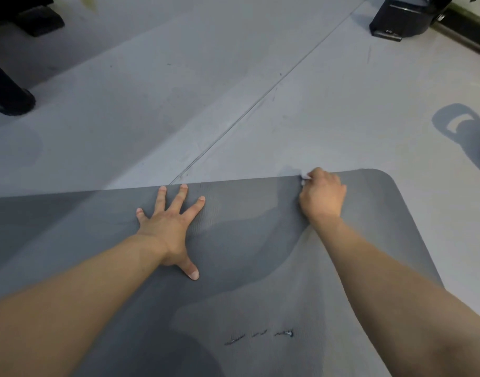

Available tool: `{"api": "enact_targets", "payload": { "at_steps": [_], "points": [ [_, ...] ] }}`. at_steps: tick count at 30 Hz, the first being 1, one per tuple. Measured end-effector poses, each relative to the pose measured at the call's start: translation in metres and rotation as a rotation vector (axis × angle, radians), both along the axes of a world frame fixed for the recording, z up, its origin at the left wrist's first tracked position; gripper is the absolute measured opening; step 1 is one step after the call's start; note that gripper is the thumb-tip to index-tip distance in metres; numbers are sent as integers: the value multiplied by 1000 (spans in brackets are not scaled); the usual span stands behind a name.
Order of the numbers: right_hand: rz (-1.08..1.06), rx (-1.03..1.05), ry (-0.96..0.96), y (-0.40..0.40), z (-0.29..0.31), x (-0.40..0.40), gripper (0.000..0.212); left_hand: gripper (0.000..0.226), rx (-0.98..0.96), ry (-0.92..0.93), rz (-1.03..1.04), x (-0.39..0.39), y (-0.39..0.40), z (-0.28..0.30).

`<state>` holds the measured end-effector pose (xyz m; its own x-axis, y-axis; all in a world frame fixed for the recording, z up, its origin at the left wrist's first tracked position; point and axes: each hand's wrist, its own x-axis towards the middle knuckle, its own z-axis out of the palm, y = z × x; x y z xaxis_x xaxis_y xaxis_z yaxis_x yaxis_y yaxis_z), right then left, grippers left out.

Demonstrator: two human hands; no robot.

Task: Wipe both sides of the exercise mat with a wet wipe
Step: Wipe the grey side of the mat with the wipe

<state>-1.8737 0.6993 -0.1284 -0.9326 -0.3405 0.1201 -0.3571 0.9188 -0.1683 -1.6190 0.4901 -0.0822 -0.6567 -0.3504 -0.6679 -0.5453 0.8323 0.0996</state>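
Grey foam fills the lower half of my view: the exercise mat (233, 268) lies flat on the pale floor (179, 104), its far edge running across in front of me and its rounded corner off to the right. Darker, damp-looking patches cross its middle, and a few small scuffs sit nearer to me.

My left hand (170, 227) is spread wide, fingers straight, palm pressed on the mat just short of the far edge, steadying it. Further right, my right hand (323, 197) is curled into a fist at that edge, and a scrap of white wet wipe (304, 179) pokes out from under the fingers, so I am gripping it against the mat.

I judge I am wiping the top side, working along the far edge near the corner. The next move calls for dragging the wipe across the dry-looking strip while the left hand keeps the mat from creeping. The underside looks yet to come.

A kettlebell's shadow (456, 129) falls on the floor at far right.
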Motion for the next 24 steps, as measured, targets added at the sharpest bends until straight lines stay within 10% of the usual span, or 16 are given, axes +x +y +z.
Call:
{"api": "enact_targets", "payload": {
  "at_steps": [3, 12, 20, 24],
  "points": [
    [-107, -51, -24, -20, -3, 20, 13, 165, -2, -3, 2, -1, 1, 2],
    [525, -99, -56, -59, 4, 106, 10, 167, -18, 3, -5, 0, 1, 1],
    [-85, 162, -125, 77, 24, 5, 11, 166, -34, -3, -9, 0, 0, 0],
    [-160, -95, -324, 61, 39, 26, 24, 165, -57, -20, -15, 0, 1, 3]
  ]
}}
